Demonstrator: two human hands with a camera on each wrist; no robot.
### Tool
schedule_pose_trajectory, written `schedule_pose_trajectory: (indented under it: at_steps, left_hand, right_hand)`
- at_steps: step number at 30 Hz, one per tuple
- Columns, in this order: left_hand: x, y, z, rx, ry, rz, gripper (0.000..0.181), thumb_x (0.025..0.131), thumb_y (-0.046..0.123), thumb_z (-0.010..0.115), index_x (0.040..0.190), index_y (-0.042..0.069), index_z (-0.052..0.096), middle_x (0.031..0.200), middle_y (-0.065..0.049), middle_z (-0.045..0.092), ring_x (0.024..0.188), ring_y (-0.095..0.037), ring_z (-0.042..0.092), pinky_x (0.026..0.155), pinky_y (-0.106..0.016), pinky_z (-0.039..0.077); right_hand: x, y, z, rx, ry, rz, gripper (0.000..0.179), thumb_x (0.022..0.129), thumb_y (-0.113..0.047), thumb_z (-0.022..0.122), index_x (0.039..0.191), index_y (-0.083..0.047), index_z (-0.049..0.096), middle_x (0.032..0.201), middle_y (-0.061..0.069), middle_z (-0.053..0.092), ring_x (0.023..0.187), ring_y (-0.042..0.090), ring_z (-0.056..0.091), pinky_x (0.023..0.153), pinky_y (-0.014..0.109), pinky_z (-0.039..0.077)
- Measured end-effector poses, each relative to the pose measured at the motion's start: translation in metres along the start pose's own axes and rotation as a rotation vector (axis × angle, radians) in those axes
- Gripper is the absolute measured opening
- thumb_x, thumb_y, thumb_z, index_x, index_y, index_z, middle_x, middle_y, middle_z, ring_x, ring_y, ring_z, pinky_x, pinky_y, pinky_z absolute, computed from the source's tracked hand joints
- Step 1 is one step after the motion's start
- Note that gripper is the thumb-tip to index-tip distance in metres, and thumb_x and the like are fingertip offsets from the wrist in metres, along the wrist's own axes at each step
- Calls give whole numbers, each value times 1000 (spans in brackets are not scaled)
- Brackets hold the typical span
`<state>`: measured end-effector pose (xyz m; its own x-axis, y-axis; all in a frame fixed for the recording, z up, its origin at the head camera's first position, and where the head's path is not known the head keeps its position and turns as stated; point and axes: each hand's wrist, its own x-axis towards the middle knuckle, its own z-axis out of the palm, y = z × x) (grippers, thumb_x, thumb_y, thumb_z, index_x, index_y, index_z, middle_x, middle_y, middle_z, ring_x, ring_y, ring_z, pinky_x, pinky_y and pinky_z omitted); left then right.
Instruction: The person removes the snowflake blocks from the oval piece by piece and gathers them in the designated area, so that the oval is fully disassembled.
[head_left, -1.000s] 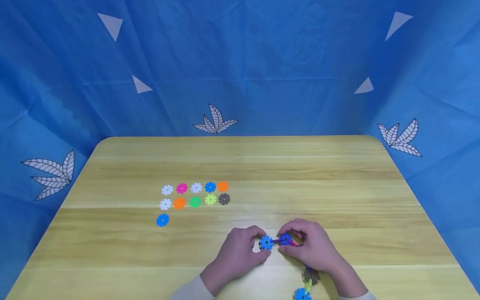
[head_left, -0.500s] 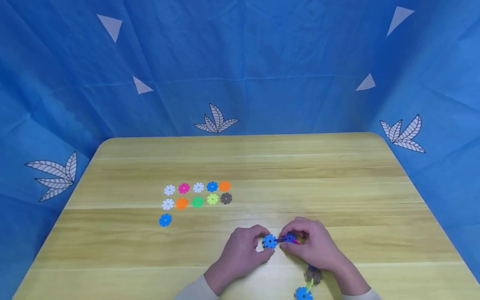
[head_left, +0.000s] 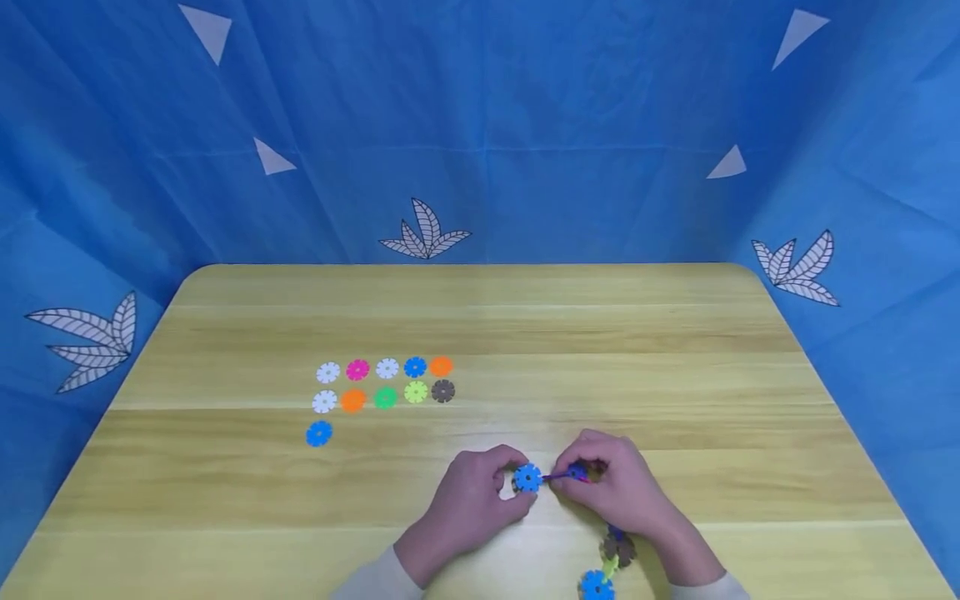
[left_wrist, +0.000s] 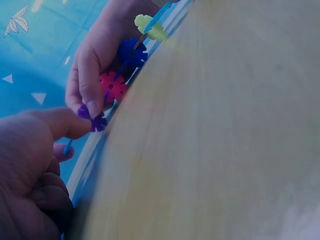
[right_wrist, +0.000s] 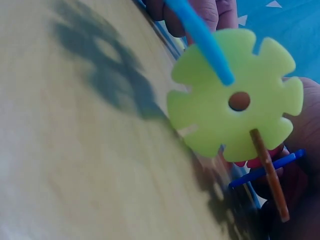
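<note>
My left hand (head_left: 468, 500) pinches a light blue notched snowflake disc (head_left: 528, 477) by its edges, between thumb and forefinger. Facing it, my right hand (head_left: 618, 483) pinches a purple snowflake disc (left_wrist: 98, 123), whose edge meets the light blue one. From the purple disc a chain of interlocked discs runs back under my right palm: pink (left_wrist: 112, 86), dark blue (left_wrist: 132, 53), then brown (head_left: 618, 550), yellow-green (right_wrist: 210, 110) and another blue disc (head_left: 597, 586) near the front edge of the head view. My right palm partly hides the chain's middle.
On the wooden table (head_left: 675, 333), left of centre, loose snowflake discs lie in two rows, among them white (head_left: 327, 372), pink (head_left: 357, 370), orange (head_left: 441, 367), green (head_left: 386, 397) and dark grey (head_left: 443, 391). A single blue disc (head_left: 318, 433) lies below them. Blue cloth (head_left: 480, 125) surrounds the table.
My right fingertips have shifted leftward along the chain, from around the dark blue disc onto the purple one. My left hand keeps its pinch on the light blue disc. The head view has shifted slightly.
</note>
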<state>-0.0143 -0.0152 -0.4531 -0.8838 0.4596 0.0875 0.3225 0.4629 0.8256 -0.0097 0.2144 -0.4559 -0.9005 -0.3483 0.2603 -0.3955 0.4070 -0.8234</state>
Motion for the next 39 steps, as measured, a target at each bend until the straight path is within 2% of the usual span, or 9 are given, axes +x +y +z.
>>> schedule_pose_trajectory:
  at_steps: [12, 17, 21, 25, 32, 39]
  left_hand:
    - [-7, -4, -13, 35, 29, -74, 30, 80, 17, 80, 107, 10, 70, 52, 13, 30, 47, 0, 22, 45, -19, 24]
    - [-12, -9, -29, 81, 113, -123, 32, 82, 19, 81, 109, 8, 70, 54, 13, 35, 47, 0, 27, 45, -22, 30]
    - [-18, -18, -45, 108, 187, -207, 32, 83, 20, 81, 110, 8, 70, 54, 11, 39, 47, -2, 31, 45, -25, 34]
    - [-24, -29, -62, 108, 252, -278, 33, 83, 20, 82, 111, 8, 70, 54, 9, 41, 46, -4, 32, 45, -25, 32]
    - [-31, -40, -88, 102, 356, -331, 37, 81, 13, 83, 114, 3, 69, 54, 4, 41, 47, -9, 34, 44, -24, 29]
    - [-39, -49, -104, 147, 429, -360, 36, 82, 13, 83, 112, 1, 69, 54, 3, 43, 46, -11, 36, 43, -24, 29]
  right_hand:
    - [2, -1, 4, -1, -8, 87, 22, 77, -8, 86, 85, -25, 75, 82, -11, 66, 73, 13, 61, 68, 31, 48]
    - [2, -2, 4, -11, -13, 110, 23, 76, -7, 86, 83, -25, 75, 81, -12, 66, 72, 12, 60, 66, 30, 47]
    - [2, -3, 3, -15, -14, 117, 23, 76, -6, 86, 82, -25, 74, 80, -11, 65, 70, 12, 58, 63, 30, 46]
    - [2, -3, 2, -16, -13, 121, 23, 76, -7, 86, 82, -26, 74, 80, -11, 65, 69, 13, 58, 63, 30, 45]
    - [3, -2, 2, -12, -20, 128, 22, 76, -8, 86, 82, -26, 74, 80, -11, 65, 69, 13, 58, 64, 30, 46]
    - [2, -1, 1, -10, -24, 139, 22, 77, -9, 86, 82, -27, 74, 81, -11, 66, 72, 13, 59, 66, 31, 46]
